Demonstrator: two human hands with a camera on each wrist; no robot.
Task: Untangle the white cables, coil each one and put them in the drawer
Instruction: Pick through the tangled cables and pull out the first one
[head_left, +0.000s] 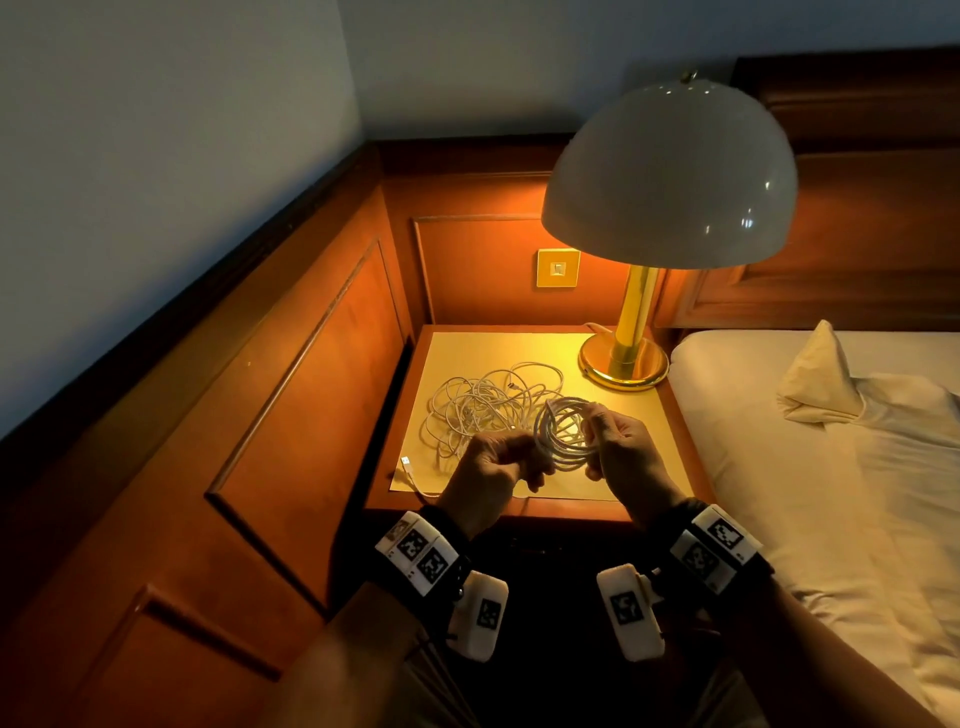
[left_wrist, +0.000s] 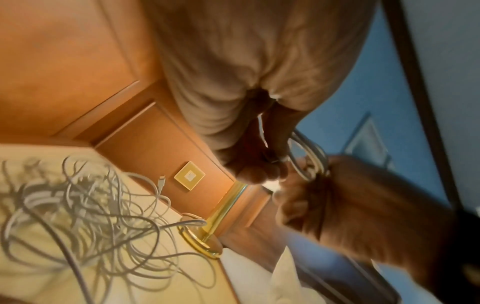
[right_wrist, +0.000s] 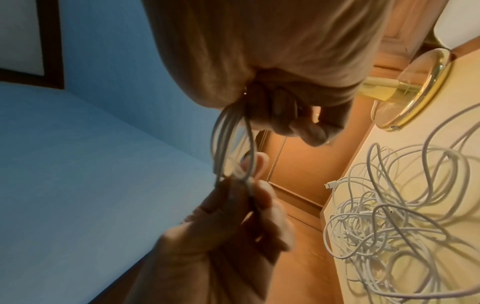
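Observation:
A loose tangle of white cables (head_left: 483, 405) lies on the nightstand top (head_left: 639, 467); it also shows in the wrist views as the tangle (left_wrist: 91, 205) and the tangle (right_wrist: 389, 205). One white cable is wound into a small coil (head_left: 563, 436) held above the nightstand's front edge. My left hand (head_left: 506, 457) pinches the coil's left side. My right hand (head_left: 613, 441) grips its right side. The coil (right_wrist: 231, 144) hangs from my right hand's curled fingers (right_wrist: 285, 115), with my left hand's fingers (right_wrist: 257, 191) closed on its strands. The coil (left_wrist: 309, 156) is blurred. The drawer is hidden.
A brass lamp with a white dome shade (head_left: 670, 176) stands on its base (head_left: 623, 364) at the nightstand's back right. A cable plug (head_left: 407, 462) lies near the front left corner. The bed (head_left: 831, 467) is on the right, wood panelling (head_left: 311, 389) on the left.

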